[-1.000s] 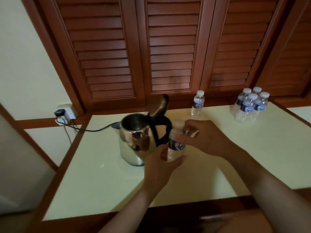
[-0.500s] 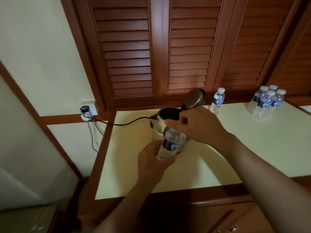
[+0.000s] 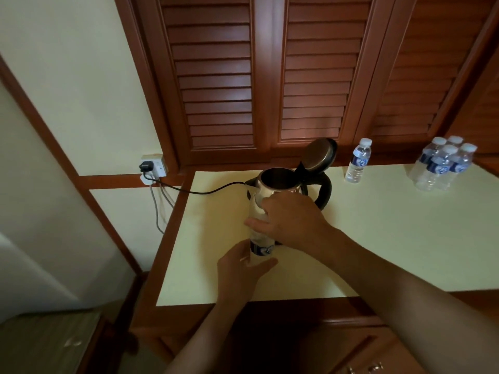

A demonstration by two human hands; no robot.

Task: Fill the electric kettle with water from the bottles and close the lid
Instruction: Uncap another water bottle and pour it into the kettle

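A steel electric kettle (image 3: 272,184) with a black handle stands on the cream counter (image 3: 378,238), its lid (image 3: 320,155) hinged up and open. In front of it I hold a clear water bottle (image 3: 260,245) with a blue label, tilted slightly. My left hand (image 3: 240,271) grips its lower part. My right hand (image 3: 291,222) wraps over its top, hiding the cap. A single bottle (image 3: 357,164) stands behind the kettle to the right.
A cluster of several capped bottles (image 3: 442,167) stands at the far right of the counter. The kettle's black cord (image 3: 194,188) runs left to a wall socket (image 3: 154,166). Louvred wooden doors (image 3: 270,76) rise behind; a drawer front sits below the counter edge.
The view has swung left and down, so the kettle and bottles sit further right. Both hands still hold the bottle; my right hand has shifted over its top, in front of the kettle body.
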